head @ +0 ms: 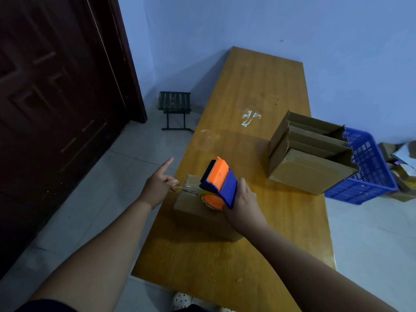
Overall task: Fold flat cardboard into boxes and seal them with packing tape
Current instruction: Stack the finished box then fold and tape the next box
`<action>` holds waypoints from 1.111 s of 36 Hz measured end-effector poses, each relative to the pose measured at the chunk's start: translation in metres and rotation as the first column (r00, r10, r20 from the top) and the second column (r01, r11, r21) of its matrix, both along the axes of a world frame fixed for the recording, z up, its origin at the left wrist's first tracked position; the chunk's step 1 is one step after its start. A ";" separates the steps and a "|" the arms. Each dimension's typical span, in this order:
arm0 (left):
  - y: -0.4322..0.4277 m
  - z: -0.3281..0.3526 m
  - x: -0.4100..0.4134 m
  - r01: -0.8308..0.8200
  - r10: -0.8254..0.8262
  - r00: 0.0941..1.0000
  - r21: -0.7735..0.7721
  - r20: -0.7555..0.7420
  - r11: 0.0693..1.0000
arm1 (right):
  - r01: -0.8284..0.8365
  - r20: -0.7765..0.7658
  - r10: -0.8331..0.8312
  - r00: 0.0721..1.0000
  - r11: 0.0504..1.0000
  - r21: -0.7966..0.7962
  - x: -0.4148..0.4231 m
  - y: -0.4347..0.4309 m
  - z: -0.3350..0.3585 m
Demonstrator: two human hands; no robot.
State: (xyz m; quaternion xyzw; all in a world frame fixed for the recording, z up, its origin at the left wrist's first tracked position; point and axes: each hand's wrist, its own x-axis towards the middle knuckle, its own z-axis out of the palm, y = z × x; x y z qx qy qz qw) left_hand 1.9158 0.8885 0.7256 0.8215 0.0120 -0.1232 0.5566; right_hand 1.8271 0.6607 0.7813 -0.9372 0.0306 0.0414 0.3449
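Observation:
A folded cardboard box [191, 204] sits on the wooden table [258, 91] near its left edge. My right hand [242, 200] grips an orange and blue tape dispenser [219, 183] on top of the box. A strip of clear tape [188, 188] runs from the dispenser to the box's far left end. My left hand [158, 184] pinches the tape's free end at that edge, with the index finger pointing up and away.
A stack of cardboard boxes [308, 154] stands at the table's right edge against a blue plastic crate [369, 167]. A small dark stool [175, 109] is on the tiled floor by a dark door [56, 97]. Clutter lies at the far right.

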 end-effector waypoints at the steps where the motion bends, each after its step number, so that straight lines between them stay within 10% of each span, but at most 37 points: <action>1: 0.000 -0.001 -0.001 -0.024 0.023 0.999 -0.045 -0.025 0.999 | -0.001 -0.001 0.001 1.000 1.000 -0.002 0.000 0.000 0.000; 12: 0.004 -0.002 -0.006 -0.205 0.096 0.957 -0.406 -0.272 0.891 | 0.015 0.028 -0.015 1.000 1.000 -0.010 -0.001 0.000 -0.008; 24: -0.024 0.003 -0.001 -0.173 0.167 0.984 0.096 0.068 0.980 | 0.036 0.063 -0.036 0.997 0.999 0.010 -0.003 0.002 -0.011; 40: -0.021 -0.018 -0.002 -0.061 0.057 0.998 0.130 0.037 0.990 | 0.031 0.090 -0.034 0.995 0.999 0.038 -0.003 0.003 -0.011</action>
